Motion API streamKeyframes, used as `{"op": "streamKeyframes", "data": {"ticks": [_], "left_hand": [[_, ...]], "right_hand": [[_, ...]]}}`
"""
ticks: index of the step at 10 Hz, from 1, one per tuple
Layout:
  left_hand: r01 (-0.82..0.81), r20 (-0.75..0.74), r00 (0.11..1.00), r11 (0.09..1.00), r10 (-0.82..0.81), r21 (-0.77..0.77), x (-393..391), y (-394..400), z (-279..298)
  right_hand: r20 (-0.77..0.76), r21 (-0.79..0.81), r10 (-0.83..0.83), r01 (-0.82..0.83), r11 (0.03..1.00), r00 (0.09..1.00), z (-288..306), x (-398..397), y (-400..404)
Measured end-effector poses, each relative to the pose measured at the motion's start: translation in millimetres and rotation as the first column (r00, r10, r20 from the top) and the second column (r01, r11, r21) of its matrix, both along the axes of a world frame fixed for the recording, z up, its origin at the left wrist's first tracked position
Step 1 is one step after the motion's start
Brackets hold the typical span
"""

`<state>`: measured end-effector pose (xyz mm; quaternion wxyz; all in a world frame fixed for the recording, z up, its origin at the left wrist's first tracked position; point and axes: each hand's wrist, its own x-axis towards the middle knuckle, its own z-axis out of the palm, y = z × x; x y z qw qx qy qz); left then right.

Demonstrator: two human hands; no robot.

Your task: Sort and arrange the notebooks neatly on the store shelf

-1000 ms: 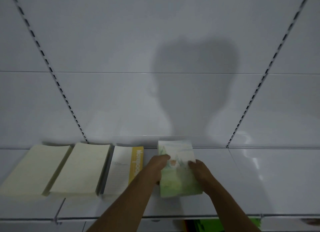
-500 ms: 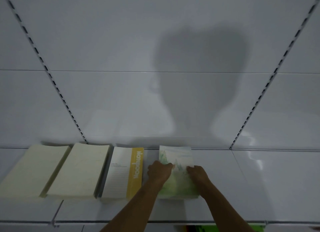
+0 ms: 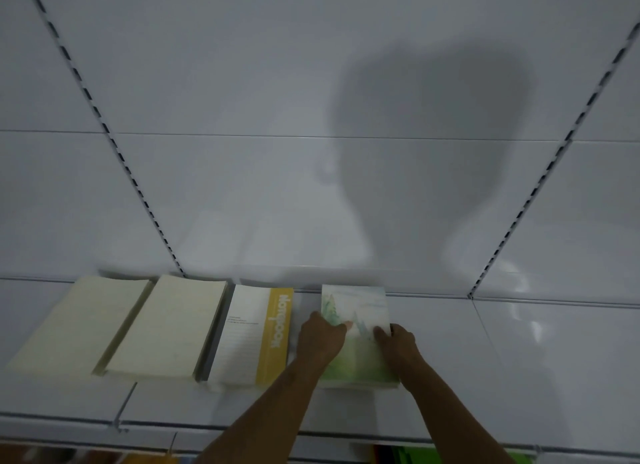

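Observation:
A stack of green-and-white landscape-cover notebooks [image 3: 360, 311] lies flat on the white shelf [image 3: 519, 359], its far edge near the back panel. My left hand [image 3: 320, 337] grips its left edge and my right hand [image 3: 396, 340] grips its right edge, thumbs on the cover. To the left lies a white notebook stack with a yellow spine band [image 3: 254, 335], then two cream notebook stacks [image 3: 169, 325] [image 3: 79, 325], all side by side.
The white back panel [image 3: 242, 186] rises behind the shelf with two slotted uprights [image 3: 114, 145] [image 3: 540, 186]. Bare shelf extends to the right of the green stack. Coloured items [image 3: 408, 456] show on a lower shelf below the front edge.
Both hands have pushed the green landscape stack away from me toward the back panel and squared it up beside the yellow-banded stack. The other stacks have not moved.

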<state>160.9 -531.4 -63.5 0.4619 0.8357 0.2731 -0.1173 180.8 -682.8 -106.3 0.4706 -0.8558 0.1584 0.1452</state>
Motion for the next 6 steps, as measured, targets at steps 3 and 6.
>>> {"op": "streamKeyframes", "data": {"ticks": [3, 6], "left_hand": [[0.092, 0.011, 0.996, 0.995, -0.091, -0.039, -9.0, 11.4, -4.2], [0.207, 0.017, 0.978, 0.976, -0.209, 0.065, -29.2, 38.3, 28.6]], "right_hand": [[-0.051, 0.105, -0.036, 0.041, 0.994, 0.998, 0.3, 1.8, -4.7], [0.096, -0.332, 0.108, -0.070, 0.941, 0.990, 38.3, -5.2, 9.6]]}}
